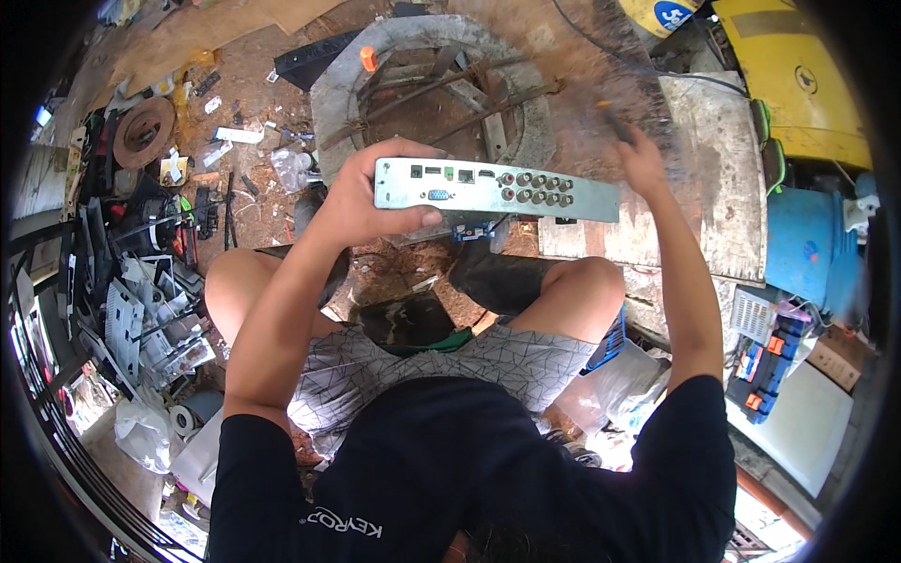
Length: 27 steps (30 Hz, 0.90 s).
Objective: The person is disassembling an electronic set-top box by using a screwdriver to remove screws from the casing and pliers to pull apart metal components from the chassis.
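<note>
Silvery metal box [488,203], ahead of the knees [596,278], is gripped at its L end by L hand [359,195], w/ R hand [644,165] grasping a blurred dark tool [616,125], so best hold firm & keep L hand clear.

Hands [355,192]: two
Metal case [483,195]: one
Red sockets [508,178]: two
Blurred tool [616,126]: one
Orange cap [368,59], grey ring's [335,98] upper-left edge: one

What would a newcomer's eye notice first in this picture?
Most likely the silver metal box with its two rows of round connectors, held in the left hand near the centre. Then the large yellow object at upper right, with a blue container below it.
</note>
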Each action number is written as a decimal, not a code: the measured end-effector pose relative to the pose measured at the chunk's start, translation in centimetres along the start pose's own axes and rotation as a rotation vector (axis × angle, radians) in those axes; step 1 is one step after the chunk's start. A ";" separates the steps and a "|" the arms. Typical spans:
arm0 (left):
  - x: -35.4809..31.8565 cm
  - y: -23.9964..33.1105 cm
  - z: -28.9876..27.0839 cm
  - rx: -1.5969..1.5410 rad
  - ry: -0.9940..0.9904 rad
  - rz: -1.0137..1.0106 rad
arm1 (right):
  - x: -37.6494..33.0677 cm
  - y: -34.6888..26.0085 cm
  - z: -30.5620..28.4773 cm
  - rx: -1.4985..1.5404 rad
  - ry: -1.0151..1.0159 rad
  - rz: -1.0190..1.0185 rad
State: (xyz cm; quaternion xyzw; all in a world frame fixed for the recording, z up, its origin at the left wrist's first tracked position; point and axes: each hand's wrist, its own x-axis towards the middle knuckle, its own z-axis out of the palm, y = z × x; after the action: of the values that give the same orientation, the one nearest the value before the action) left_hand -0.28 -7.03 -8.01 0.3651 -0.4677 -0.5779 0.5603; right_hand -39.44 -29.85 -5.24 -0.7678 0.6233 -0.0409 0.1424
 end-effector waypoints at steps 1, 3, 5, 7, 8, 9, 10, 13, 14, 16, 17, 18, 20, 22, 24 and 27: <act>0.3 0.1 0.2 0.015 -0.004 0.002 | -1.1 2.0 -1.5 0.109 0.098 0.087; -0.1 0.5 0.1 0.042 0.011 -0.010 | -6.6 0.0 -6.9 0.414 0.021 0.177; -0.2 0.9 0.0 0.058 0.005 -0.034 | -13.6 -2.6 -8.5 0.902 0.067 0.071; -0.7 1.0 0.0 0.096 0.006 -0.026 | -20.1 -7.0 -7.3 1.052 -0.020 0.108; -0.7 0.8 0.0 0.104 0.014 -0.017 | -22.8 -8.3 -6.3 0.998 -0.177 0.151; -0.8 0.3 0.1 0.110 0.018 -0.011 | -24.9 -9.4 -4.8 1.051 -0.301 0.158; -1.1 0.2 0.2 0.121 0.033 -0.004 | -26.5 -10.8 -3.8 1.048 -0.430 0.154; -1.0 0.3 0.7 0.160 0.042 0.008 | -28.3 -11.6 -0.2 1.092 -0.435 0.109; -1.0 0.1 0.7 0.171 0.053 0.020 | -28.6 -12.4 0.0 1.229 -0.443 0.144; -0.9 -0.2 0.7 0.144 0.051 0.047 | -29.3 -13.7 0.7 1.507 -0.454 0.224; -0.9 -0.2 0.8 0.128 0.056 0.064 | -29.9 -13.7 1.1 1.664 -0.560 0.265; -0.9 -0.1 0.8 0.106 0.055 0.046 | -30.3 -13.6 1.8 1.817 -0.671 0.306; -0.8 0.0 0.8 0.066 0.052 0.001 | -31.1 -14.3 3.2 2.003 -0.681 0.293; -0.7 0.2 1.0 0.044 0.050 -0.020 | -31.9 -15.3 3.1 2.165 -0.594 0.311; -0.6 0.3 0.9 0.044 0.046 -0.023 | -31.3 -14.5 3.1 2.277 -0.667 0.109; -0.7 0.2 0.6 0.068 0.041 0.010 | -29.9 -13.4 1.9 2.155 -0.695 -0.031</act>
State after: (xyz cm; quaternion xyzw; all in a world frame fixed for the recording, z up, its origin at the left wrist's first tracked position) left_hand -0.72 -6.26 -7.76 0.3936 -0.4772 -0.5513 0.5599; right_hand -32.93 1.90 0.03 -0.2224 0.1803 -0.3428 0.8947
